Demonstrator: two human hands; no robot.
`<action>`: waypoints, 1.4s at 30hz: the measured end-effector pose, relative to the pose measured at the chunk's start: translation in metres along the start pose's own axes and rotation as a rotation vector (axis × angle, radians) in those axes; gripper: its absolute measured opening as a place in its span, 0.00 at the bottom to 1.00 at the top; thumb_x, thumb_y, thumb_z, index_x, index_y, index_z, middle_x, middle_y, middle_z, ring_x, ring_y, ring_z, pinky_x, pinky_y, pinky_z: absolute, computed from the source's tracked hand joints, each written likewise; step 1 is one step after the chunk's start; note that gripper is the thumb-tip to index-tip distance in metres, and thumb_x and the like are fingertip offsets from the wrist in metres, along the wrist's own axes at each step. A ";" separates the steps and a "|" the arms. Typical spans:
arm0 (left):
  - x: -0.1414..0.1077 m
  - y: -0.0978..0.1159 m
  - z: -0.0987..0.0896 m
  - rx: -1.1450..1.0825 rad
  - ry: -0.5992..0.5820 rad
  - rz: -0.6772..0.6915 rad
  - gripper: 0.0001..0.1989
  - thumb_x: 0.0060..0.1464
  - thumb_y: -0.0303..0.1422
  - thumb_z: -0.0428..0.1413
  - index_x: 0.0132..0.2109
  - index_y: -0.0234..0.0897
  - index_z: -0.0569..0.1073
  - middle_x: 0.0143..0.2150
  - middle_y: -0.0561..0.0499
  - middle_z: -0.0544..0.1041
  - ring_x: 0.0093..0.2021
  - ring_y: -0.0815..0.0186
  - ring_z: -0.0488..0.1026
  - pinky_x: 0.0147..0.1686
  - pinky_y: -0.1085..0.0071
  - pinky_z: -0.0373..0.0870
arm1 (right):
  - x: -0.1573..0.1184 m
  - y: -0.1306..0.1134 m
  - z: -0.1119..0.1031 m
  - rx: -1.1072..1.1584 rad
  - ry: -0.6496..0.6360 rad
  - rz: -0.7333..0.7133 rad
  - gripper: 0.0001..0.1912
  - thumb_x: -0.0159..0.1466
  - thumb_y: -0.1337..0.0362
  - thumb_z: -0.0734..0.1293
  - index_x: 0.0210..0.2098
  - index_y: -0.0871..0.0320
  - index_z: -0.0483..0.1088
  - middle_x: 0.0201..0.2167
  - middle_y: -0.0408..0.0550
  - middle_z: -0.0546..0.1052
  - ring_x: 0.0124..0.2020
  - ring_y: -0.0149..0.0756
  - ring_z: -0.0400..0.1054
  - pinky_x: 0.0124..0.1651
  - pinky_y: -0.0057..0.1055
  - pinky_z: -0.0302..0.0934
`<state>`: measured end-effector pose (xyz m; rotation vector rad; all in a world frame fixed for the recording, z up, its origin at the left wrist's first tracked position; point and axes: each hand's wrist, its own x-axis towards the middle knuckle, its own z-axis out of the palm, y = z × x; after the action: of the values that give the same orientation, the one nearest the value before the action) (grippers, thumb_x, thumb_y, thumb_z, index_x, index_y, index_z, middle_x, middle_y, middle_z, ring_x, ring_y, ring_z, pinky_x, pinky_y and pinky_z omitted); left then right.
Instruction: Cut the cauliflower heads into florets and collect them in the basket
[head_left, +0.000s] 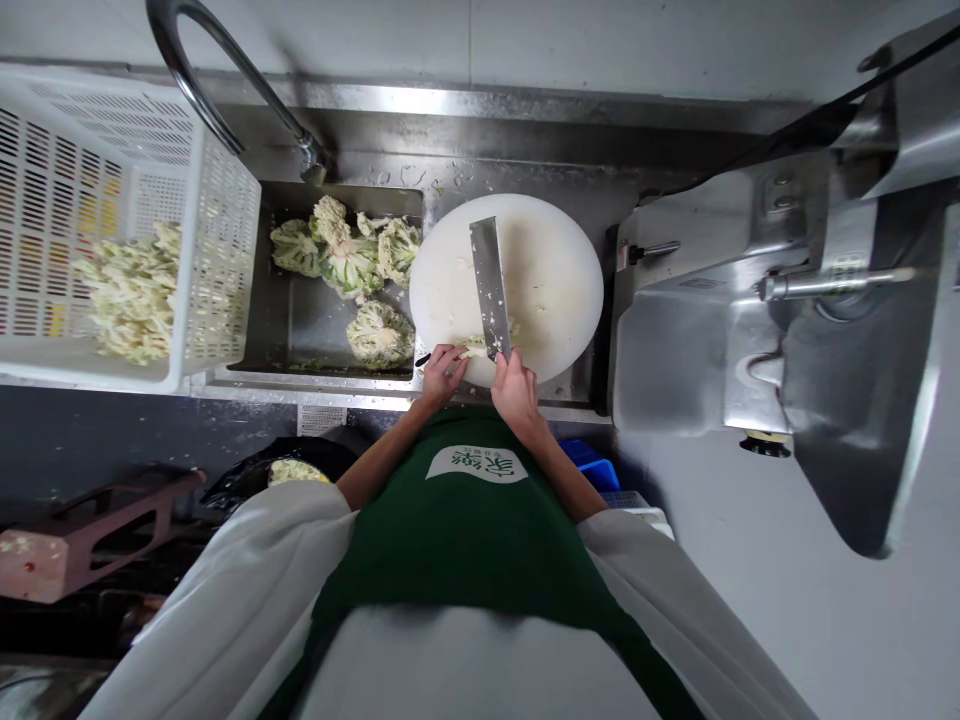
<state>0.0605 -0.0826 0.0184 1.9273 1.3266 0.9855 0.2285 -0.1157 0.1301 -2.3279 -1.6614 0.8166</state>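
My right hand [515, 385] is closed round the handle of a cleaver [489, 280]. The blade points away from me over a round white cutting board [559, 300], with small white crumbs stuck to it. Beside the blade, at the board's near edge, my left hand [442, 373] has its fingers bent together on a pale cauliflower piece [474, 346]. A short black tip [423, 359] sticks out by the left hand; what it belongs to is hidden.
Several cauliflower heads [380, 335] lie in the sink [307, 325] left of the board. Further left, a white slatted crate [217, 270] holds cut cauliflower. A curved faucet [225, 60] arches over the sink's back. At right stands a metal slicing machine [675, 350].
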 end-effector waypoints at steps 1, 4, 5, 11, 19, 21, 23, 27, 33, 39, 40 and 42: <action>0.000 -0.001 0.000 -0.006 0.002 -0.005 0.10 0.66 0.39 0.56 0.48 0.39 0.78 0.43 0.45 0.77 0.43 0.62 0.76 0.46 0.64 0.77 | 0.001 -0.001 0.002 -0.011 -0.014 0.001 0.20 0.76 0.59 0.50 0.53 0.62 0.67 0.35 0.57 0.81 0.36 0.46 0.75 0.39 0.33 0.60; 0.000 -0.002 0.001 -0.019 -0.006 -0.025 0.11 0.67 0.40 0.56 0.47 0.39 0.78 0.43 0.45 0.77 0.41 0.63 0.77 0.45 0.63 0.78 | 0.008 -0.003 0.013 -0.033 -0.063 0.001 0.20 0.76 0.60 0.49 0.54 0.64 0.66 0.37 0.60 0.81 0.37 0.47 0.76 0.40 0.34 0.61; 0.001 -0.002 0.000 -0.017 -0.014 -0.033 0.12 0.67 0.41 0.55 0.47 0.39 0.78 0.43 0.45 0.78 0.41 0.63 0.77 0.45 0.63 0.78 | 0.012 -0.003 0.019 -0.035 -0.080 -0.003 0.20 0.76 0.60 0.49 0.54 0.64 0.66 0.37 0.60 0.81 0.38 0.47 0.76 0.40 0.34 0.61; 0.005 -0.002 -0.001 -0.035 0.003 -0.062 0.14 0.67 0.43 0.54 0.47 0.37 0.77 0.41 0.45 0.78 0.38 0.64 0.76 0.44 0.63 0.77 | 0.035 0.002 0.033 -0.037 -0.130 -0.045 0.19 0.76 0.60 0.49 0.54 0.63 0.66 0.39 0.58 0.81 0.39 0.45 0.76 0.41 0.33 0.61; 0.006 -0.003 0.002 -0.045 0.044 -0.056 0.14 0.68 0.42 0.54 0.46 0.37 0.77 0.40 0.45 0.78 0.37 0.65 0.75 0.43 0.65 0.77 | 0.007 0.000 0.003 -0.053 -0.035 -0.065 0.20 0.77 0.58 0.49 0.50 0.62 0.67 0.36 0.57 0.81 0.36 0.45 0.76 0.38 0.32 0.59; 0.006 -0.003 0.001 -0.048 0.042 -0.058 0.13 0.67 0.42 0.55 0.46 0.37 0.77 0.40 0.46 0.78 0.37 0.65 0.75 0.43 0.65 0.77 | 0.002 -0.002 0.003 -0.059 -0.038 -0.084 0.20 0.77 0.58 0.49 0.49 0.62 0.68 0.35 0.57 0.81 0.36 0.45 0.76 0.38 0.32 0.59; 0.006 -0.003 0.001 -0.041 0.031 -0.070 0.14 0.67 0.42 0.55 0.46 0.37 0.77 0.40 0.45 0.78 0.37 0.65 0.75 0.43 0.64 0.77 | 0.000 -0.005 0.005 -0.063 -0.055 -0.092 0.20 0.77 0.59 0.49 0.49 0.61 0.68 0.35 0.57 0.81 0.36 0.44 0.76 0.38 0.32 0.59; 0.007 -0.004 0.001 -0.059 0.025 -0.075 0.14 0.67 0.42 0.54 0.46 0.37 0.77 0.39 0.46 0.78 0.37 0.65 0.75 0.43 0.65 0.76 | 0.005 -0.006 0.013 -0.069 -0.082 -0.083 0.20 0.77 0.59 0.49 0.50 0.61 0.67 0.36 0.57 0.81 0.36 0.44 0.76 0.38 0.31 0.59; 0.005 -0.008 0.003 -0.064 0.004 -0.087 0.14 0.68 0.43 0.53 0.47 0.38 0.77 0.40 0.46 0.78 0.38 0.64 0.76 0.43 0.65 0.77 | 0.016 -0.011 0.033 -0.113 -0.101 -0.107 0.21 0.77 0.59 0.47 0.53 0.62 0.66 0.37 0.59 0.81 0.38 0.45 0.77 0.39 0.33 0.62; 0.003 -0.011 0.003 -0.098 -0.010 -0.072 0.14 0.68 0.43 0.53 0.46 0.38 0.77 0.42 0.45 0.79 0.38 0.64 0.76 0.43 0.64 0.77 | 0.030 -0.021 0.042 -0.175 -0.179 -0.116 0.19 0.77 0.61 0.47 0.55 0.62 0.64 0.38 0.58 0.81 0.39 0.45 0.77 0.42 0.35 0.65; 0.003 -0.011 0.002 -0.103 -0.006 -0.068 0.14 0.68 0.42 0.53 0.46 0.38 0.77 0.42 0.45 0.79 0.38 0.64 0.76 0.43 0.64 0.77 | 0.031 -0.022 0.042 -0.179 -0.177 -0.117 0.19 0.77 0.61 0.47 0.55 0.62 0.63 0.38 0.58 0.81 0.39 0.45 0.77 0.43 0.35 0.65; 0.003 -0.011 0.001 -0.105 0.004 -0.063 0.14 0.68 0.42 0.53 0.46 0.38 0.77 0.41 0.45 0.78 0.38 0.64 0.76 0.43 0.64 0.77 | 0.031 -0.023 0.040 -0.181 -0.169 -0.109 0.20 0.77 0.60 0.47 0.55 0.63 0.63 0.38 0.59 0.80 0.39 0.45 0.77 0.44 0.36 0.65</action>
<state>0.0565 -0.0765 0.0093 1.7963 1.3033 1.0081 0.1956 -0.0858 0.0959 -2.3138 -1.9903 0.8973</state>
